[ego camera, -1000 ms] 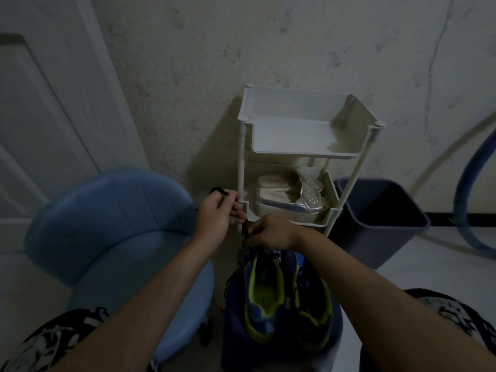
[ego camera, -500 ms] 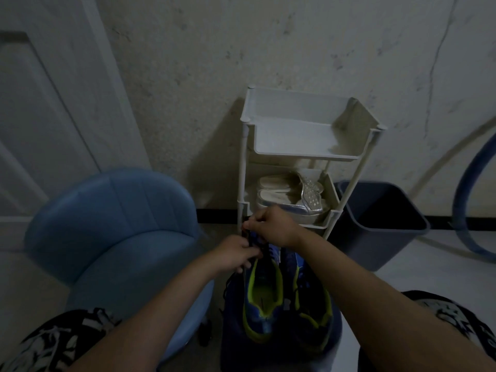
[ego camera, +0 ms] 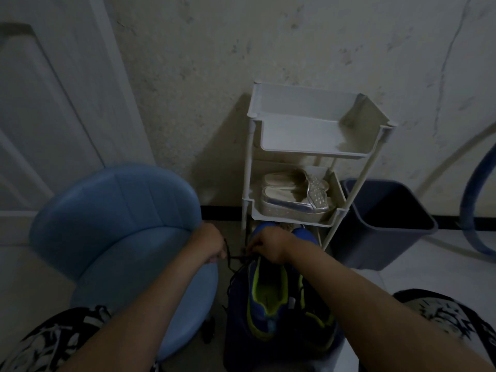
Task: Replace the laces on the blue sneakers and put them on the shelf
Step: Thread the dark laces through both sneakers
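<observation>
Blue sneakers with yellow-green lining [ego camera: 268,304] here, the uppers looking like matt cloth, the lining a softer padded fabric. The thin dark cord lace [ego camera: 233,257] reads as textile, no shine at all. Behind, the white tiered plastic shelf [ego camera: 300,135] is smooth moulded plastic with a dull finish. On its middle tray, silver platform sandals [ego camera: 290,206]: glossy, metallic, the strap studded with shiny beads. The round blue padded chair [ego camera: 112,210] shows a smooth leather-like cover, faint sheen, stitched seams. Dark grey plastic bin [ego camera: 375,251]: plain and matt. The pale wall [ego camera: 268,36] is rough, mottled plaster, cracked. The white panelled door [ego camera: 53,103] carries a fine grained, matt texture. Black-and-white patterned shorts [ego camera: 53,345]: soft cloth.
</observation>
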A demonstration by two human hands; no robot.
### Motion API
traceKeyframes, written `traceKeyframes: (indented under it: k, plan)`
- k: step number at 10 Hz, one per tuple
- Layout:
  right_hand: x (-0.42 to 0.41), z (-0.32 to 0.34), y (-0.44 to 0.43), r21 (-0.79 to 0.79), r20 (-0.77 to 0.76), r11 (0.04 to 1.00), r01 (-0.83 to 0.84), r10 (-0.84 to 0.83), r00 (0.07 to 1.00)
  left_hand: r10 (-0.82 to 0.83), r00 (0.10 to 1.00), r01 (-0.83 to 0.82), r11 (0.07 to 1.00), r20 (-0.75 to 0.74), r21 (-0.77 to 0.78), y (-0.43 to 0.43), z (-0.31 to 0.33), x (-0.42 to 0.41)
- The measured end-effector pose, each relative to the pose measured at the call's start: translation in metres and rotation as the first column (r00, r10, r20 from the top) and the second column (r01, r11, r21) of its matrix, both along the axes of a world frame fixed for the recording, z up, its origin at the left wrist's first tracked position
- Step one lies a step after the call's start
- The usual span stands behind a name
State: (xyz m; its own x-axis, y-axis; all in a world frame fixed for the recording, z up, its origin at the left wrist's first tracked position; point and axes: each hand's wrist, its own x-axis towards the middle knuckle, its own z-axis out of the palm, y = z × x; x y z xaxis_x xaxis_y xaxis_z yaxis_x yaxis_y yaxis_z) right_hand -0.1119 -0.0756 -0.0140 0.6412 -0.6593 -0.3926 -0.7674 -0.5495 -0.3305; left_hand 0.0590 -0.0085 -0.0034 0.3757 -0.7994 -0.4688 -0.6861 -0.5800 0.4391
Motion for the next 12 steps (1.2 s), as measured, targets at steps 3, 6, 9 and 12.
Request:
traceKeyframes:
  k: [3, 6, 9, 12]
  plan:
    - [0.020, -0.017, 0.001, -0.147, -0.125, 0.989, -0.023, 0.005, 0.992, -0.305, 0.911, 0.190, 0.907, 0.278, 0.375, 0.006, -0.022, 0.014]
    - [0.030, -0.021, 0.001, -0.176, -0.227, 0.984, -0.036, -0.005, 0.974, -0.427, 0.895, 0.433, 0.901, 0.127, -0.019, 0.006, -0.022, 0.000]
    - [0.016, -0.011, -0.004, 0.102, 0.220, 0.973, 0.206, -0.224, 0.949, -0.331, 0.919, 0.353, 0.933, -0.216, 0.073, 0.006, -0.002, -0.020]
    - [0.002, 0.038, 0.005, 0.563, 0.540, 0.789, 0.245, -0.576, 0.614, -0.043, 0.788, -0.083, 0.981, -0.614, -0.175, -0.004, 0.017, -0.037]
